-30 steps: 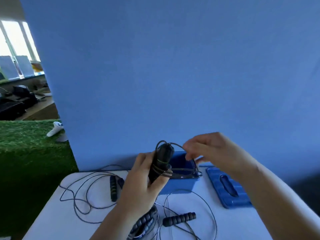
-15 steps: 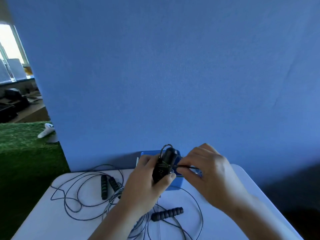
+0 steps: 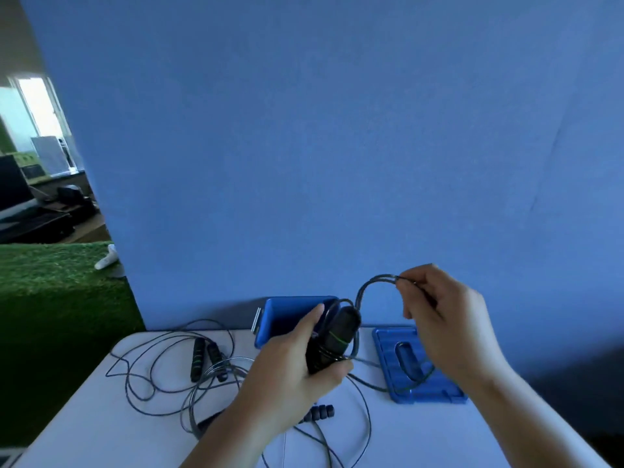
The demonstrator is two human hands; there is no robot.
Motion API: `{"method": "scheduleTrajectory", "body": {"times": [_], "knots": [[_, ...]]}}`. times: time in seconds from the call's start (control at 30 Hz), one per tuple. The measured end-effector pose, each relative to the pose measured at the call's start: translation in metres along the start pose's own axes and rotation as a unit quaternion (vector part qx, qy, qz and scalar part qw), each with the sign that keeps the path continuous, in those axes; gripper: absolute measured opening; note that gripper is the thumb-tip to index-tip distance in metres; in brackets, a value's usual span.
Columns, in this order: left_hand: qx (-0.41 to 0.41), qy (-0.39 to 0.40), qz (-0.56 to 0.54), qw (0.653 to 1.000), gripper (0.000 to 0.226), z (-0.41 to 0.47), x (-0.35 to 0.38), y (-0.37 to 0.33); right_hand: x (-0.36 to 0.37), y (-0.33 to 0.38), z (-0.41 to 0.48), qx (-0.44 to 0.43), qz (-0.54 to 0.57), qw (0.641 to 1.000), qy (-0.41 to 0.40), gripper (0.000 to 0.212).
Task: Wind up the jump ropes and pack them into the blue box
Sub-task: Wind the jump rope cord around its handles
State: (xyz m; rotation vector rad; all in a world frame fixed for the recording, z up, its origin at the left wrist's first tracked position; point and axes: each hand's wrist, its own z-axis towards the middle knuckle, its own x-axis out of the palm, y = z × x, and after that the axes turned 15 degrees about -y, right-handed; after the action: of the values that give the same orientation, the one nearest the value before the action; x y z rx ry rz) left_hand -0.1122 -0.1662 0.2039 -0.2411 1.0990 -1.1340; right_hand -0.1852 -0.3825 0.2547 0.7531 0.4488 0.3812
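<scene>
My left hand [image 3: 297,369] grips the black jump rope handles [image 3: 332,342], which have a green ring and cord wound around them, held just in front of the open blue box [image 3: 287,315]. My right hand [image 3: 439,315] pinches a loop of the thin dark cord [image 3: 374,282] above and to the right of the handles. The cord's slack hangs down across the blue lid [image 3: 435,390]. Another rope with two black handles [image 3: 206,358] lies tangled on the white table [image 3: 422,437] at the left. A ribbed black handle [image 3: 319,413] lies under my left wrist.
The blue lid lies flat to the right of the box. A blue backdrop [image 3: 337,146] stands right behind the table. Green artificial turf [image 3: 50,298] with a small white object [image 3: 106,260] on it is at the left. Loose cords spread over the table's left and front.
My right hand has risen and moved right, pulling a loop of cord up away from the handles. The view has shifted, so the blue lid shows again.
</scene>
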Motion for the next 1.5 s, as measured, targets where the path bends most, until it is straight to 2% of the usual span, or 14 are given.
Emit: {"method": "scheduleTrajectory", "body": {"times": [0.17, 0.3, 0.43, 0.5, 0.57, 0.63, 0.7, 0.77, 0.87, 0.93, 1.03, 1.17, 1.37, 1.5], "knots": [[-0.018, -0.023, -0.069, 0.997, 0.022, -0.006, 0.012, -0.014, -0.04, -0.038, 0.028, 0.011, -0.049, 0.999, -0.015, 0.012], [-0.029, -0.028, -0.077, 0.996, 0.013, -0.006, 0.02, -0.026, -0.061, -0.061, 0.033, 0.043, -0.07, 0.997, 0.012, 0.012], [-0.007, -0.018, -0.078, 0.997, 0.01, -0.003, 0.023, -0.038, -0.07, -0.082, 0.02, 0.058, -0.159, 0.977, 0.13, 0.018], [0.007, -0.01, -0.067, 0.998, 0.01, -0.001, 0.023, -0.041, -0.073, -0.087, 0.013, 0.044, -0.262, 0.936, 0.232, 0.035], [0.01, 0.003, -0.059, 0.998, 0.011, 0.002, 0.025, -0.042, -0.071, -0.092, 0.007, -0.017, -0.343, 0.889, 0.303, 0.061], [0.014, 0.024, -0.06, 0.998, 0.019, 0.005, 0.026, -0.044, -0.063, -0.09, -0.003, -0.072, -0.307, 0.894, 0.32, 0.082], [0.027, 0.042, -0.064, 0.997, 0.025, 0.008, 0.026, -0.048, -0.052, -0.074, -0.015, -0.099, -0.208, 0.914, 0.333, 0.084], [0.038, 0.052, -0.067, 0.996, 0.025, 0.012, 0.026, -0.052, -0.04, -0.052, -0.028, -0.062, -0.1, 0.926, 0.359, 0.064], [0.03, 0.052, -0.059, 0.996, 0.044, 0.021, 0.021, -0.05, -0.026, -0.029, -0.039, 0.034, 0.034, 0.944, 0.326, 0.01], [0.013, 0.06, -0.062, 0.996, 0.056, 0.026, 0.015, -0.046, -0.024, -0.019, -0.044, 0.109, 0.105, 0.947, 0.284, 0.021], [-0.013, 0.094, -0.074, 0.993, 0.071, 0.035, 0.005, -0.039, -0.023, -0.01, -0.054, 0.184, 0.144, 0.931, 0.279, 0.029], [0.0, 0.088, -0.029, 0.996, 0.07, 0.04, -0.004, -0.035, -0.019, -0.008, -0.058, 0.303, 0.245, 0.887, 0.249, 0.02], [0.03, 0.012, 0.027, 0.999, 0.057, 0.042, -0.012, -0.03, -0.011, 0.001, -0.062, 0.322, 0.249, 0.88, 0.246, 0.022], [0.076, 0.0, 0.078, 0.994, 0.065, 0.042, -0.009, -0.023, -0.011, -0.001, -0.063, 0.304, 0.244, 0.89, 0.237, 0.023]]}}
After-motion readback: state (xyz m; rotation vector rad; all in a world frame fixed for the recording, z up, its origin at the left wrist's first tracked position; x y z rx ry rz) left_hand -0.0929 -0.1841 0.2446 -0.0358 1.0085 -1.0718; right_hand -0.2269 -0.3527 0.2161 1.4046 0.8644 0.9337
